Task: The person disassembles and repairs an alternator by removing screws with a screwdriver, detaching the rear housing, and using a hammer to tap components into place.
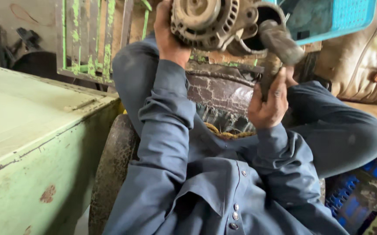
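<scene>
Gripping from the left side, the left hand (167, 37) holds a grimy, ribbed alternator (210, 19) at the top centre of the head view, palm and fingers wrapped against its round slotted casing, with the upper fingers running out past the top edge. Right of it, the right hand (269, 102) sits a little above the middle of the frame, closed around the handle of a hammer (280, 41); the dull, worn hammer head is tilted up and to the right and lies just beside the open bracket on the alternator's right flank, whether touching it or not I cannot tell. Both arms wear blue-grey sleeves (166, 117) that rise from the bottom of the frame, where a buttoned shirt front shows. Bent knees in the same cloth frame the hands on either side.

Filling the left of the frame is a pale green metal cabinet (31, 130) with chipped, rusty paint. Between cabinet and body stands a worn, dusty tyre (112, 165). In the upper left is a frame of slats streaked with bright green paint (84, 39). A turquoise plastic basket (332, 17) sits in the upper right corner, and blue crates (371, 178) show at the lower right.
</scene>
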